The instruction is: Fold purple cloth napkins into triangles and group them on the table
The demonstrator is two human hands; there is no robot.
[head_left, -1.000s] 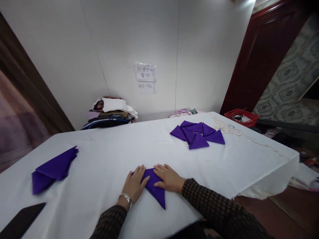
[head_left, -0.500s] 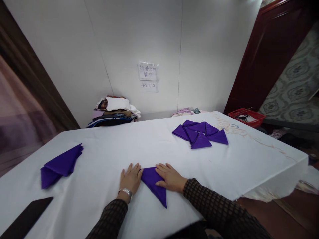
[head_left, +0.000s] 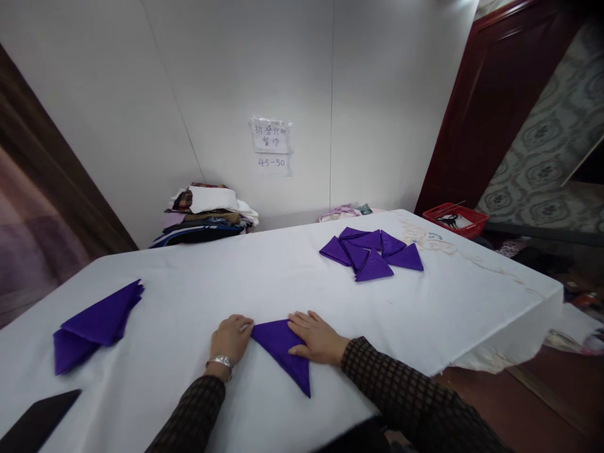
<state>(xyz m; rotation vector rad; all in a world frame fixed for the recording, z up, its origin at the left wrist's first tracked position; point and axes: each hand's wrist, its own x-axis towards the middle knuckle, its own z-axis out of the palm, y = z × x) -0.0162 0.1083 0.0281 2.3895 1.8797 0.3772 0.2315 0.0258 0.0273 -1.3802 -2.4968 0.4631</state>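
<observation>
- L hand (head_left: 231, 340): fingers are bending inward; thumb & forefinger are pinching the L corner of the purple napkin (head_left: 279, 343).
- R hand (head_left: 319, 340): lying palm down, fingers spread, pressing on the R part of same napkin; thumb is pointing inward across it.
- Napkin pos.: lying flat btwn both hands, folded to a triangle; one long tip is pointing toward the wearer, just below R thumb.
- Silver band (head_left: 221, 361): circling L wrist.
- Dark checked sleeves (head_left: 401, 390): covering both forearms.
- White tablecloth (head_left: 202, 277): running under both hands; embroidery is showing far R.
- Folded napkins (head_left: 375, 267): purple triangles, lying in an overlapping group beyond R hand, slightly R.
- Purple cloths (head_left: 97, 321): lying stacked well L of L hand, layers fanning at one end.
- Dark flat item (head_left: 40, 420): lying L of L hand, nearer the wearer; type unclear.
- Clothes pile (head_left: 205, 217): sitting far beyond L hand, past cloth's far edge.
- Paper sign (head_left: 272, 146): hanging on wall (head_left: 387, 126), beyond gap btwn hands.
- Red basket (head_left: 457, 221): standing far beyond R hand, to R, holding a black item.
</observation>
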